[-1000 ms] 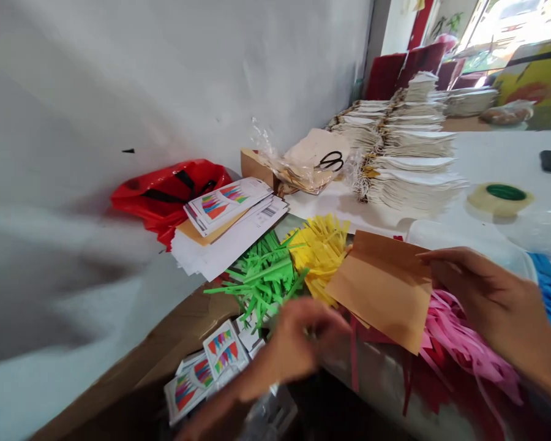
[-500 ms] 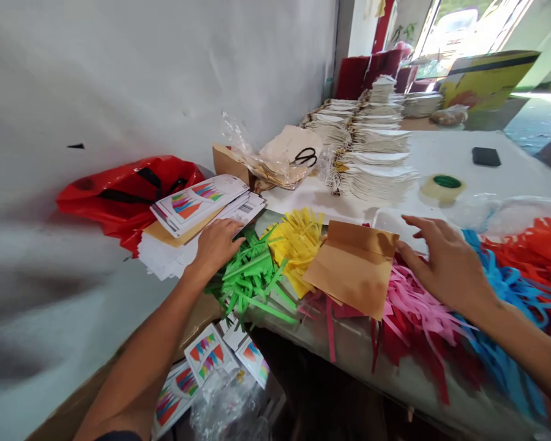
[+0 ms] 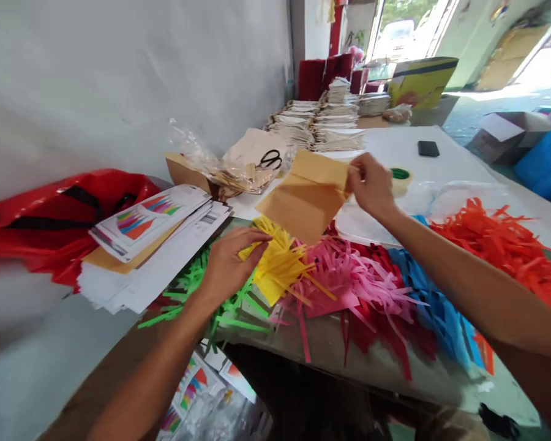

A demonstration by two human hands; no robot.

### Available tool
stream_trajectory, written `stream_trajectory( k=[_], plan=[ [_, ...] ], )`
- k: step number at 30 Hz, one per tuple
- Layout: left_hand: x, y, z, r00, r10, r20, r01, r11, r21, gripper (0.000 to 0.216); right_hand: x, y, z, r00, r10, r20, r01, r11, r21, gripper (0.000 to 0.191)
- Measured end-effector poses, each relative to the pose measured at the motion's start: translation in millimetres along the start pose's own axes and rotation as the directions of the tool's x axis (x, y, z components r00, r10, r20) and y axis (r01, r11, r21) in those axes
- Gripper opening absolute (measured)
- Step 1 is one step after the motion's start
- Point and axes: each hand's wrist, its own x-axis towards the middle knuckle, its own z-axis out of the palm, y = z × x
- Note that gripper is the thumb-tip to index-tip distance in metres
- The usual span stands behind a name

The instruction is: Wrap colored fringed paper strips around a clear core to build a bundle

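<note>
My right hand [image 3: 371,187] pinches the right edge of a brown kraft paper envelope [image 3: 303,199], which is raised above the table and tilted. My left hand [image 3: 232,263] is closed at the fingertips on the yellow paper fringe [image 3: 280,263], left of the envelope. Green paper strips [image 3: 239,309] lie beneath and beside the left hand. Pink paper strips [image 3: 349,275] spread below the envelope, partly over dark red ones [image 3: 395,346]. Blue strips [image 3: 441,312] lie under my right forearm.
Printed cards [image 3: 142,220] are piled at left beside a red plastic bag [image 3: 64,214]. Scissors [image 3: 270,159] rest on packaged paper. Stacked white bundles [image 3: 337,119], a tape roll [image 3: 400,177], a phone [image 3: 428,148] and orange-red strips [image 3: 491,242] occupy the table further back and right.
My right hand has gripped the envelope and lifted it off the pink strips, up and away from me. My left hand has moved from the green strips to the yellow fringe. The view has turned right.
</note>
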Motion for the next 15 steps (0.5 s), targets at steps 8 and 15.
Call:
stream_trajectory(
  k=[8,15],
  plan=[
    [-16.8,70.6,82.7,0.939,0.236,0.248,-0.161,0.944,-0.289,0.017,-59.3,18.1,-11.0,0.946,-0.074,0.316,0.095,0.994,-0.05,0.029],
    [-35.7,131.3,122.0,0.843,0.397,0.362,-0.185,0.848,-0.498,0.018,-153.4,79.5,-160.0,0.989,-0.004,0.148,0.018,0.995,-0.096,0.031]
  ],
)
